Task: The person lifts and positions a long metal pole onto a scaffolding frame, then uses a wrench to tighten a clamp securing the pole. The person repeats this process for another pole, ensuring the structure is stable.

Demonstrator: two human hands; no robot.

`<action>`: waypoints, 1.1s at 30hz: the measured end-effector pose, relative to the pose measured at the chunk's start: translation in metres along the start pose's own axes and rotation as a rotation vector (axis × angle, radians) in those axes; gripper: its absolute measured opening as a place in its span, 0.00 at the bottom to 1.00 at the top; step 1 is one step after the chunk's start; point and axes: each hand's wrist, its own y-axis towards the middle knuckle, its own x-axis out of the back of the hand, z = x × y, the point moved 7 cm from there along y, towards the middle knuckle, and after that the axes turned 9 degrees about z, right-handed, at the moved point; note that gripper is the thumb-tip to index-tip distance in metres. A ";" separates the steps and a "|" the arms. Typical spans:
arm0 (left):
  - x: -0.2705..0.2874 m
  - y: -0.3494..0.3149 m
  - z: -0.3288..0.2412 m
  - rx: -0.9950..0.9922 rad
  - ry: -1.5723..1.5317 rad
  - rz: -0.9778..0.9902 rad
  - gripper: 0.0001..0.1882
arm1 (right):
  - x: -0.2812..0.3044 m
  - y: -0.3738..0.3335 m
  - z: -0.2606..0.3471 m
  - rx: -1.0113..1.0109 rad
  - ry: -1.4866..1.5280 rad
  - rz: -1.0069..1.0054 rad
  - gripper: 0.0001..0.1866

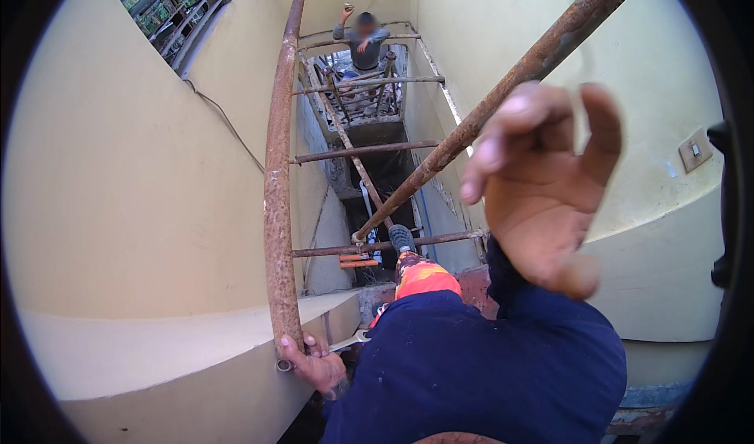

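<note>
My left hand (pixel 320 368) is closed around the lower end of a long rusty pipe (pixel 279 208), its thumb across the front. From beside its fingers juts a silver wrench (pixel 350 340); whether those fingers also grip it I cannot make out. My right hand (pixel 542 197) is raised near the yellow wall, slightly blurred. Its fingers are apart and bent, with nothing in them. Behind that hand runs a second thick rusty pipe (pixel 510 95), slanting from the upper right down to a crossbar (pixel 440 240). My foot, in a dark grey shoe (pixel 401 238), rests at this crossbar.
Several thin scaffold bars (pixel 369 152) span a deep, narrow shaft. Short orange pipes (pixel 358 263) lie below the near crossbar. Another person (pixel 365 47) is at the far end, one arm raised. A barred window (pixel 173 12) and a wall switch (pixel 695 150) flank the space.
</note>
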 end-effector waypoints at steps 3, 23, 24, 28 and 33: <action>0.013 0.003 0.000 -0.043 -0.024 -0.069 0.22 | -0.005 0.055 0.048 0.340 0.011 0.309 0.42; 0.057 0.013 0.023 0.063 0.021 0.089 0.20 | 0.150 -0.208 -0.489 -1.060 0.473 -1.150 0.40; 0.066 0.016 0.030 0.087 0.008 0.106 0.20 | 0.159 -0.207 -0.502 -1.054 0.476 -1.173 0.41; 0.058 0.025 0.036 0.151 0.024 0.109 0.21 | 0.170 -0.203 -0.536 -1.062 0.466 -1.224 0.41; 0.031 0.030 0.032 0.166 0.038 0.088 0.21 | 0.170 -0.186 -0.555 -1.020 0.512 -1.144 0.43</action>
